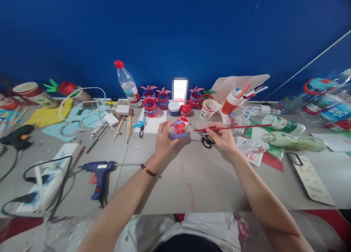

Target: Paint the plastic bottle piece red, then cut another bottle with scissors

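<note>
My left hand (165, 139) is wrapped around a small cut-off plastic bottle piece (178, 130), painted red and purple-blue. In my right hand (224, 139) is a long thin paintbrush (244, 127) with a red handle, pinched near its middle. Its tip meets the red paint on the bottle piece. Just behind stand an open red paint jar (185, 110) and a blue jar (174, 108) with a white top. A lid with red paint (183, 121) lies in front of them. Black-handled scissors (206, 142) rest beside my right hand.
Several painted cups (150, 108) with leaf-shaped tops line the wall. A paper cup (210, 108) and a pen-filled cup (231, 105) stand right of them. Left are a blue glue gun (100, 175) and a power strip (52, 177). A phone (309, 179) and plastic bottles (283, 124) lie right.
</note>
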`<state>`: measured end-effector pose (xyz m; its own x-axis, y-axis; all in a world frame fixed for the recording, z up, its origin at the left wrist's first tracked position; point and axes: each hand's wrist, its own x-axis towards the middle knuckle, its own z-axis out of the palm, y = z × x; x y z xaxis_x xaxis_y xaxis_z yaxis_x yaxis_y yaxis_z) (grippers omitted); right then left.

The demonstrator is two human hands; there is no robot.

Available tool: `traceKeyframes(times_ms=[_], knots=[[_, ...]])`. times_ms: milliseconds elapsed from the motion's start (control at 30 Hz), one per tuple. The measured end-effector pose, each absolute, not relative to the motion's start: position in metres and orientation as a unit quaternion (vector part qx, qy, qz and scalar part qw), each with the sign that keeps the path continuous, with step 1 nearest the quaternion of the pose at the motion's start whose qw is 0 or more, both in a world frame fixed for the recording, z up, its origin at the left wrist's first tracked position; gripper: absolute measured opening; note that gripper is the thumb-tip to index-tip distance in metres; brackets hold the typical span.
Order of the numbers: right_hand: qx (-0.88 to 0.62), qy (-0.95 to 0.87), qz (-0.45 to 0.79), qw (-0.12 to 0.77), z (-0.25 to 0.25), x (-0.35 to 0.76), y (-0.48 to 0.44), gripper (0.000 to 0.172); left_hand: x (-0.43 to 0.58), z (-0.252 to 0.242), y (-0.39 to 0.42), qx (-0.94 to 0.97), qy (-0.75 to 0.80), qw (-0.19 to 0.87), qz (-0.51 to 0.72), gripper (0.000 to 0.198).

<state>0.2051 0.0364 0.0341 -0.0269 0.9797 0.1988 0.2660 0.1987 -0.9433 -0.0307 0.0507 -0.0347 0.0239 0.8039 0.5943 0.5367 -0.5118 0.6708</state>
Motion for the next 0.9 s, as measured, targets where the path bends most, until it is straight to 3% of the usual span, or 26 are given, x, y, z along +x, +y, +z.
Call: traceKeyframes(times_ms=[267,633,900], knots=[[-0.505,-0.594,0.383,0.496,0.024,0.215,0.040,0.029,-0.031,-0.032,0.051,0.701,0.474,0.135,0.516,0.064],[-0.495,-0.594,0.436,0.460,0.018,0.197,0.031,0.033,-0.031,-0.039,0.051,0.713,0.481,0.133,0.492,0.064],[-0.503,-0.607,0.398,0.469,0.022,0.198,0.031,0.032,-0.031,-0.038,0.051,0.707,0.470,0.132,0.511,0.065]])
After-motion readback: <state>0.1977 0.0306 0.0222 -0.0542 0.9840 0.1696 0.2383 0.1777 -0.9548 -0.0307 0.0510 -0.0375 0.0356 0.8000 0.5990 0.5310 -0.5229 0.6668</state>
